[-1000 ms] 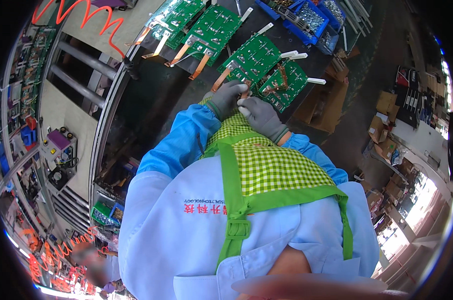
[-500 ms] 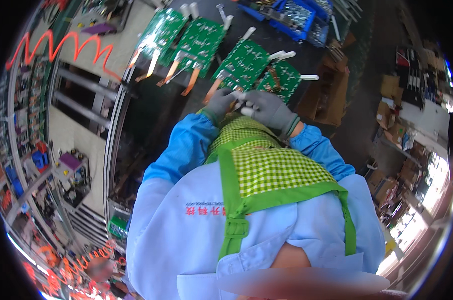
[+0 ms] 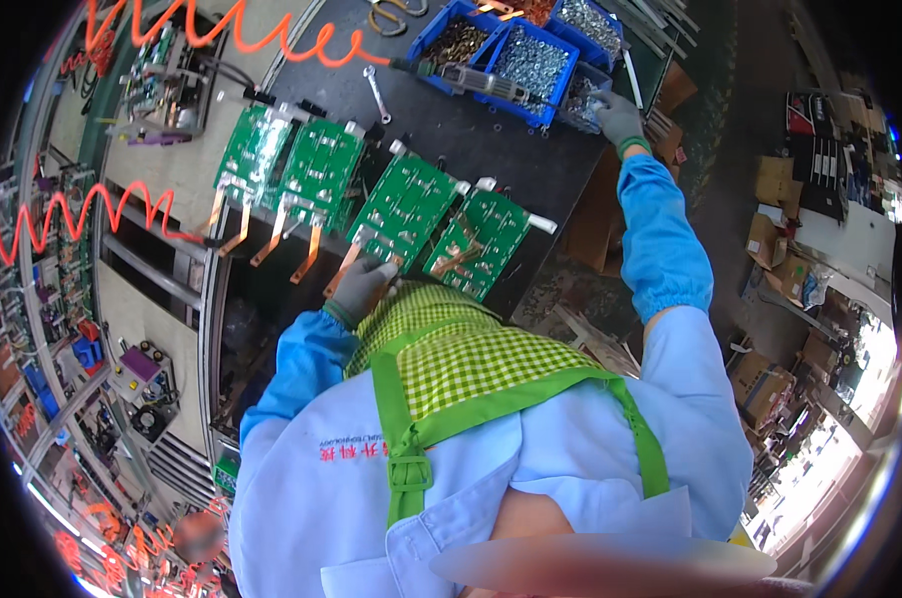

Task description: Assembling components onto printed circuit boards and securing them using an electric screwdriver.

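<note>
My left hand (image 3: 363, 289), in a grey glove, is at the near edge of a green circuit board (image 3: 407, 207), beside its copper strip. Its fingers are closed; whatever they grip is hidden. My right arm stretches far out to the right. At its end my gloved right hand (image 3: 620, 120) reaches with fingers extended to a small clear bin (image 3: 582, 100) of metal hardware. Another green board (image 3: 479, 239) with a white end piece lies to the right of the first. Two more boards, a middle one (image 3: 318, 171) and the leftmost (image 3: 255, 154), lie further left with copper strips pointing towards me.
Blue bins (image 3: 530, 65) of screws and small parts stand at the table's far side. Across them lies a grey power screwdriver (image 3: 486, 84) on an orange coiled hose (image 3: 261, 45). A spanner (image 3: 377, 95) and scissors (image 3: 396, 14) rest nearby. Cardboard boxes (image 3: 595, 214) stand beyond the right edge.
My hands, together before my apron half a second ago, are now apart. The right has gone far right to the bins; the left has moved left and down. The view has shifted.
</note>
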Motion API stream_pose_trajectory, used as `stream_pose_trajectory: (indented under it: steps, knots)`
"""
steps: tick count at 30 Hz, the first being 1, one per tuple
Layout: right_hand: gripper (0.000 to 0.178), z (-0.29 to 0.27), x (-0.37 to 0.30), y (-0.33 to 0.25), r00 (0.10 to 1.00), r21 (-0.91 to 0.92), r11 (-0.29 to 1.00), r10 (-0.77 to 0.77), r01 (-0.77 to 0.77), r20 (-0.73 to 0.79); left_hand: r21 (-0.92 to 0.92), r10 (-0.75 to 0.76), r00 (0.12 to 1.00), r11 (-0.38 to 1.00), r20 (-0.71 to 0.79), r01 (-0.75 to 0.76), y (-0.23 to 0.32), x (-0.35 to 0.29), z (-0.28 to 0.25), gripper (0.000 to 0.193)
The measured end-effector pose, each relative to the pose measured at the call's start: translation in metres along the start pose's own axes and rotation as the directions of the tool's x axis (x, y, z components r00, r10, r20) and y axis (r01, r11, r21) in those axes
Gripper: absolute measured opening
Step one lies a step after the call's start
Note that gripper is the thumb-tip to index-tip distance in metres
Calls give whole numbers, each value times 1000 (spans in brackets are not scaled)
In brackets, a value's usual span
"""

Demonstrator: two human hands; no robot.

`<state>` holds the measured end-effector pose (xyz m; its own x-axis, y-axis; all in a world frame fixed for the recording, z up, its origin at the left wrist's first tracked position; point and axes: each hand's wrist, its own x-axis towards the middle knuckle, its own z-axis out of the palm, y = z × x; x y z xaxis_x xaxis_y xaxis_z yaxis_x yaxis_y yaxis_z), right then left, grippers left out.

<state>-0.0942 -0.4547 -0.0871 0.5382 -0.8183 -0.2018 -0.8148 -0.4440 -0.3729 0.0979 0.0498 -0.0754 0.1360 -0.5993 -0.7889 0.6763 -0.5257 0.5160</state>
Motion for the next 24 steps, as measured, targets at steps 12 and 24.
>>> stream_pose_trajectory:
  steps: [12, 24]
  knots:
    - [29, 35, 62, -14, 964, -462, 868, -66, 183, 257, -156, -51, 999, 987, -7, 49, 0, -5, 1, 26]
    - [20, -3, 71, -36, 988, -139, 982, -114, 129, 108, -157, -59, 996, 985, 61, 68, 2, 1, -2, 34]
